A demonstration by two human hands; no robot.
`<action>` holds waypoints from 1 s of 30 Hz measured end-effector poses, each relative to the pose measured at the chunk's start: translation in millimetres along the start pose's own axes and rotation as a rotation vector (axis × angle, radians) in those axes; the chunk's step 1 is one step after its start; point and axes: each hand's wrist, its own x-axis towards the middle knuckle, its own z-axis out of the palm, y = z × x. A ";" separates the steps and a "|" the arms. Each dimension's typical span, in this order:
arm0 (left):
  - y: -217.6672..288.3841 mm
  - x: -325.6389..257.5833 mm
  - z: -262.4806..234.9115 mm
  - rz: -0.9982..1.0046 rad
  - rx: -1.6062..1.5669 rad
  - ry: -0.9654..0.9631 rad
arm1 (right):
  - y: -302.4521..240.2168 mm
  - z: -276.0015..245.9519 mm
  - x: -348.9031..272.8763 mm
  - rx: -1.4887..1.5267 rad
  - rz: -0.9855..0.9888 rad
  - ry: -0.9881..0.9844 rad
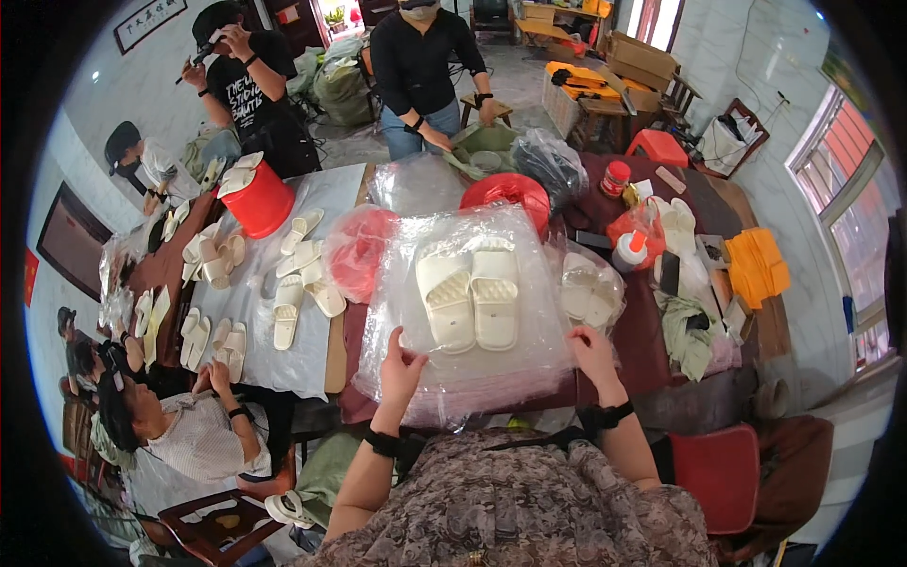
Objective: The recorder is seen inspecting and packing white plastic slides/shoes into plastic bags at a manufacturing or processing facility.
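A pair of cream slippers (470, 300) with quilted straps lies side by side, toes toward me, on a stack of clear plastic bags (406, 274). Whether the top film covers them I cannot tell. My left hand (402, 367) is at the near left edge of the stack, index finger and thumb apart. At the near right edge is my right hand (593, 356), its fingers spread beside the plastic. Neither hand touches the slippers. Just beyond my right hand sits another slipper pair in clear plastic (590, 289).
Loose slippers (288, 310) cover the left table near a red bucket (256, 201). A red basin (507, 197) stands behind the stack. Right of it are a white bottle (629, 251) and orange cloth (757, 266). Several people work around, one person (430, 76) standing across.
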 end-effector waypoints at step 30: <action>40.6 -24.6 4.6 0.257 0.240 -0.209 | -47.4 72.1 42.0 -0.480 -0.549 0.113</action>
